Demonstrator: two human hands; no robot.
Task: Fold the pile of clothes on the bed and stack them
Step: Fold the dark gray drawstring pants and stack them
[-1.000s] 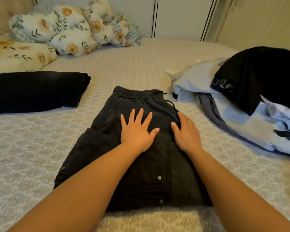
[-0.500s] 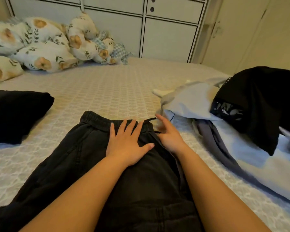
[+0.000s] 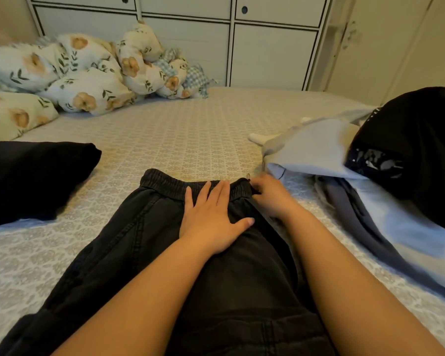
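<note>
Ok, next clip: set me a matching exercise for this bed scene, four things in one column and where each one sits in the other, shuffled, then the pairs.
Things:
1. dark shorts
2. folded black garment
3. unfolded clothes pile
4. floral pillows

Places:
A. far left, by the cabinet
B. right side of the bed
C. centre, under the left hand
D. left edge, lying alone

Pairs: 1-C, 2-D, 3-B, 4-A
</note>
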